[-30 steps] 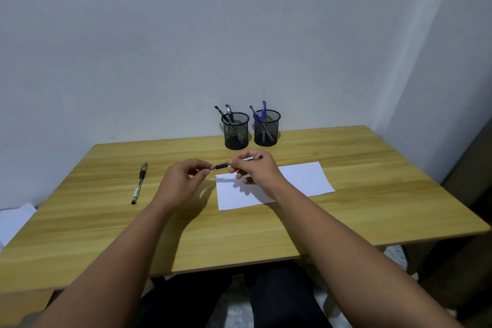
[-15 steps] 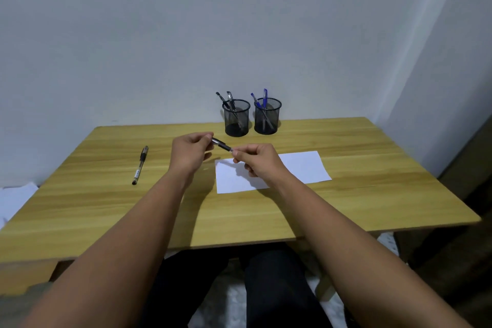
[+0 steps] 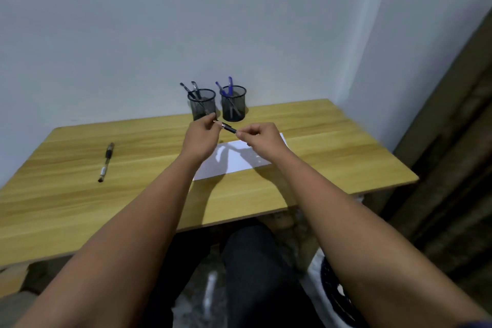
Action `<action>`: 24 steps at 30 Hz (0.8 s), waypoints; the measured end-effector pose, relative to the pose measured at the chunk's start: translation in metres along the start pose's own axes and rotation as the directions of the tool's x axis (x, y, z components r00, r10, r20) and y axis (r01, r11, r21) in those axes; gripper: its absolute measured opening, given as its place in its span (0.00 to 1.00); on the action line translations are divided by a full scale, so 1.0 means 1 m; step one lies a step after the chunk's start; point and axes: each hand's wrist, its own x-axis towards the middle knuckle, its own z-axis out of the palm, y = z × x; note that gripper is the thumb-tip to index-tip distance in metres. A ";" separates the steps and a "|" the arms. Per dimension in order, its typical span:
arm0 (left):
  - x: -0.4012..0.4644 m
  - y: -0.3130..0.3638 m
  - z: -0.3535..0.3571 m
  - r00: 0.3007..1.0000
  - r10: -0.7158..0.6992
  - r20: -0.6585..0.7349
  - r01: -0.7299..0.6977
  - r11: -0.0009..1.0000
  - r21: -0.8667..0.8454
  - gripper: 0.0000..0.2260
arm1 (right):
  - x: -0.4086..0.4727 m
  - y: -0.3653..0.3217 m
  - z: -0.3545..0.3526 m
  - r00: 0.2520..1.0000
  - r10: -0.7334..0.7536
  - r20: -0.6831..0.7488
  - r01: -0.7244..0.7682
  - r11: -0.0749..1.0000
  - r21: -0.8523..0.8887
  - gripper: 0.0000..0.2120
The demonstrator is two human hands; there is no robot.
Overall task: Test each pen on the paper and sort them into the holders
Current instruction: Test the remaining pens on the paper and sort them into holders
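Both hands hold one black pen above the paper's far edge, left hand pinching one end, right hand pinching the other, likely uncapping or recapping; next, holder choice.

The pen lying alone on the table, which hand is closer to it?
Left. The left hand is closer to the lone pen; the right hand is farther, over the paper.

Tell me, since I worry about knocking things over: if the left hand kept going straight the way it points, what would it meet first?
Probably the left mesh holder just beyond the left hand; depth is unclear.
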 end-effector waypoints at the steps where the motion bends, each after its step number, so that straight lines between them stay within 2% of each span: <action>1: -0.002 0.008 0.015 0.999 0.045 0.020 -0.046 0.998 0.049 0.23 | -0.002 0.002 -0.015 0.999 0.000 -0.053 -0.001 1.000 -0.024 0.04; 4: -0.012 0.030 0.068 0.971 0.189 0.143 -0.215 0.957 0.195 0.24 | -0.012 0.017 -0.070 0.974 0.021 -0.227 -0.044 0.994 -0.098 0.04; 7: -0.024 0.043 0.125 0.906 0.274 0.322 -0.371 0.881 0.293 0.25 | -0.035 0.038 -0.135 0.913 0.071 -0.401 -0.141 0.979 -0.148 0.06; 9: -0.033 0.051 0.164 0.854 0.295 0.428 -0.454 0.823 0.341 0.27 | -0.056 0.055 -0.180 0.834 0.100 -0.542 -0.206 0.968 -0.139 0.07; 11: -0.044 0.059 0.201 0.798 0.301 0.522 -0.531 0.762 0.372 0.30 | -0.080 0.076 -0.223 0.712 0.132 -0.690 -0.255 0.964 -0.079 0.08; 13: -0.052 0.063 0.233 0.749 0.301 0.590 -0.598 0.689 0.409 0.32 | -0.106 0.100 -0.257 0.593 0.208 -0.778 -0.314 0.949 0.014 0.08; 17: -0.059 0.065 0.285 0.696 0.283 0.660 -0.679 0.559 0.477 0.30 | -0.158 0.158 -0.296 0.397 0.344 -0.851 -0.427 0.890 0.161 0.08; 21: -0.053 0.059 0.317 0.683 0.233 0.692 -0.697 0.491 0.523 0.34 | -0.197 0.225 -0.290 0.378 0.490 -0.786 -0.544 0.804 0.240 0.07; 24: -0.047 0.048 0.324 0.709 0.219 0.670 -0.673 0.492 0.552 0.37 | -0.214 0.267 -0.275 0.370 0.558 -0.743 -0.624 0.742 0.246 0.06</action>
